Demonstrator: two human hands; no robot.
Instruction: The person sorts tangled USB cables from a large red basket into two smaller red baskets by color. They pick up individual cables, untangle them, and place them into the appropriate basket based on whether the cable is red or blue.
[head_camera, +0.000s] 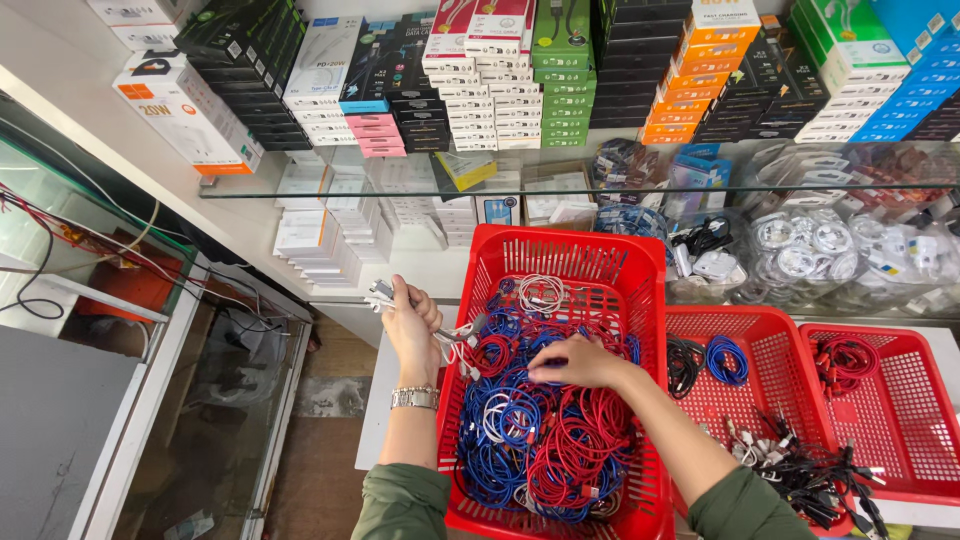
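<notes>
Cables run lengthwise toward the basket, left hand grip pinching them.

Phone-accessory shop: stacked charger boxes, cable baskets.

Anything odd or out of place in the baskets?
Mild only: black cables spill over the front rim of the middle basket. The big basket holds tangled red and blue coils. Left hand grips white cables; right hand rests on the pile.

Glass shelf of stacked boxes — white counter, glass display case — brown floor below.
</notes>
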